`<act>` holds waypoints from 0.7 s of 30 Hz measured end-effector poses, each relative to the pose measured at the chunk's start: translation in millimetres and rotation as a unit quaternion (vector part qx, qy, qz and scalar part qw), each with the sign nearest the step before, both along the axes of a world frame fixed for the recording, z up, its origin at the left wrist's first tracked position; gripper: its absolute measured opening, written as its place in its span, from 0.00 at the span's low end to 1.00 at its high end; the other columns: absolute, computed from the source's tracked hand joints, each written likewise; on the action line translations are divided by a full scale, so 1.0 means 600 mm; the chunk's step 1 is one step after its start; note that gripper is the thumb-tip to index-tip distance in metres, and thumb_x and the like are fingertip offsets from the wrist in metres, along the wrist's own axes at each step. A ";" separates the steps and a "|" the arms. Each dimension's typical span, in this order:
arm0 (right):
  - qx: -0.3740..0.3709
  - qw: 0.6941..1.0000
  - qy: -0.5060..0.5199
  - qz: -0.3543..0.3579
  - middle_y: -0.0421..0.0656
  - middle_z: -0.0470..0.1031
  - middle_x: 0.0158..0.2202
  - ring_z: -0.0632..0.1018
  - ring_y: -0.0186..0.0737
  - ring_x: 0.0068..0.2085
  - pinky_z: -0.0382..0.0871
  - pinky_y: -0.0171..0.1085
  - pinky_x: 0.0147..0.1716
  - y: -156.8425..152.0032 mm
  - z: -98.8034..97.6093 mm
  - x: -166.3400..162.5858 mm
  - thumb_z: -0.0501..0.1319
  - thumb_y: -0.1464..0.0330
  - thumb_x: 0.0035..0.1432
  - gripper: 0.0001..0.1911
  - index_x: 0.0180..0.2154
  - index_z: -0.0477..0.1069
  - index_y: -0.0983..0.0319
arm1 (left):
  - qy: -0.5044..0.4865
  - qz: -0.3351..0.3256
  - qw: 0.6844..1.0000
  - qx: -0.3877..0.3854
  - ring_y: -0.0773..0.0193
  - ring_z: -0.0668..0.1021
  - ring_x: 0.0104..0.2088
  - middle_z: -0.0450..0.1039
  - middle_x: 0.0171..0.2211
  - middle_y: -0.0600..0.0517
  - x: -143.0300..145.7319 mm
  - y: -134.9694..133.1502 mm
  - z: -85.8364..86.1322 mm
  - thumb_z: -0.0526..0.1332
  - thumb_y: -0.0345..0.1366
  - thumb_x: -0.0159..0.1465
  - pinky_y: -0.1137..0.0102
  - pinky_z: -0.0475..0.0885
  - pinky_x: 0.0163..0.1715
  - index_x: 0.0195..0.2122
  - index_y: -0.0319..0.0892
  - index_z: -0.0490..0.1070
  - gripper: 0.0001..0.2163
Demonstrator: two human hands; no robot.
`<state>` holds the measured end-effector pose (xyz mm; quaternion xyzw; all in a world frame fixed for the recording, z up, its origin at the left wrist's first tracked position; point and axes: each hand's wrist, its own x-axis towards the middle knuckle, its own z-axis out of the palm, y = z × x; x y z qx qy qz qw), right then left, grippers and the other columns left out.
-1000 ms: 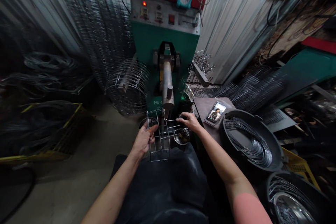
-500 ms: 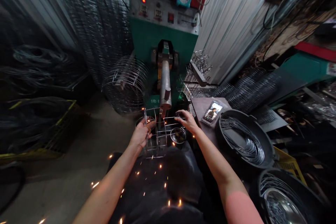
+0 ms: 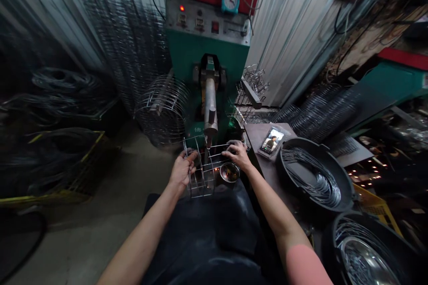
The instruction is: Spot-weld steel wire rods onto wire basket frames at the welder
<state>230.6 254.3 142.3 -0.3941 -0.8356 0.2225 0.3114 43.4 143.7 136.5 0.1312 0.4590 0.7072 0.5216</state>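
Note:
My left hand [image 3: 183, 168] is closed on the left side of a wire rack [image 3: 202, 181], a small frame of thin metal rods. The rack sits under the tip of a spot welder [image 3: 210, 111], whose round metal arm points down toward me. My right hand [image 3: 236, 153] has its fingers bent around the end of a thin metal rod [image 3: 219, 146] that reaches left to the welder tip. Just below that hand is a small round metal bowl [image 3: 229, 173]; its contents are hard to make out.
A phone [image 3: 272, 141] lies on the side table [image 3: 256, 136] at right. Black tubs [image 3: 347, 187] of wire pieces stand beside it. Wire rings [image 3: 163, 93] hang left of the green machine body [image 3: 180, 49]. A yellow crate [image 3: 96, 147] stands on the floor at left.
The bright sparks over my lap are gone. Both hands keep their hold, and the rack has tilted slightly. The view has shifted a little.

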 end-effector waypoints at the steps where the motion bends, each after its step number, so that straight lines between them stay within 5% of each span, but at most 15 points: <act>1: -0.001 1.000 0.000 0.006 0.43 0.72 0.42 0.68 0.44 0.49 0.49 0.47 0.50 0.002 0.001 -0.002 0.62 0.57 0.51 0.13 0.24 0.71 0.59 | -0.001 0.003 1.000 0.001 0.79 0.54 0.12 0.60 0.19 0.64 -0.001 0.000 0.000 0.70 0.34 0.40 0.80 0.47 0.09 0.36 0.42 0.61 0.24; 21: -0.040 0.999 -0.008 0.030 0.44 0.71 0.44 0.67 0.44 0.49 0.51 0.46 0.51 0.053 0.006 -0.016 0.61 0.54 0.51 0.16 0.24 0.72 0.60 | -0.031 0.014 0.999 0.002 0.80 0.53 0.11 0.58 0.17 0.65 -0.016 0.036 0.005 0.71 0.31 0.38 0.80 0.46 0.10 0.35 0.42 0.60 0.25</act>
